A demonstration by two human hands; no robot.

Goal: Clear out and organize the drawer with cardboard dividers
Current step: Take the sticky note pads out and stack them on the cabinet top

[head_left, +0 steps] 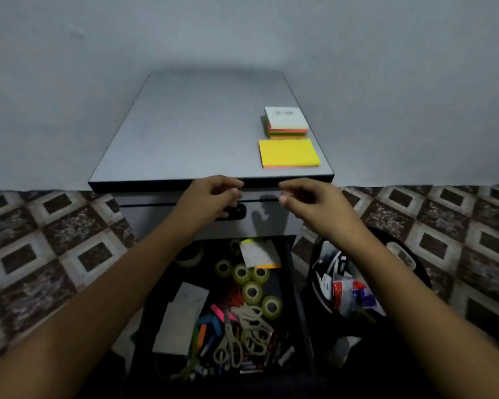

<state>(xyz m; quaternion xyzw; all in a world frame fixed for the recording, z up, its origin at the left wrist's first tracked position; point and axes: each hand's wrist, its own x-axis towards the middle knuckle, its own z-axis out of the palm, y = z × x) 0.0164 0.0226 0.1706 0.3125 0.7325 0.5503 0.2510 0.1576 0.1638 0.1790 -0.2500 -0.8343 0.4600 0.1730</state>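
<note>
Looked like a home room with a small office corner: plain painted wall [242,30], patterned floor tiles [41,226], low grey cabinet [271,226] against the wall. Sticky note pads [288,152] sat on its surface [199,125]. Open drawer [298,298] held tape rolls [251,292] and scissors [231,341]. Black waste bin [415,263] stood just beside.
</note>
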